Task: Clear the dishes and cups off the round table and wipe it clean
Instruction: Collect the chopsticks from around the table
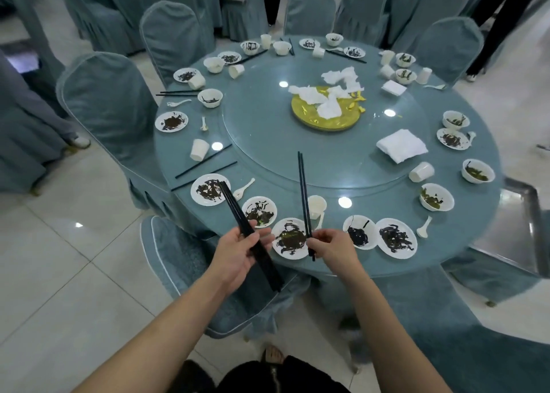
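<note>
The round table wears a teal cloth and carries a glass turntable. Dirty white plates, bowls and paper cups ring its edge. My left hand grips a bundle of black chopsticks at the table's near edge. My right hand pinches a pair of black chopsticks that points up over the turntable. A gold platter with crumpled tissues sits in the middle. A folded white cloth lies on the right of the turntable.
Teal-covered chairs stand around the table, one right below my left arm. More chopsticks and white spoons lie on the cloth. People's legs show at the far right. A metal cart edge is on the right.
</note>
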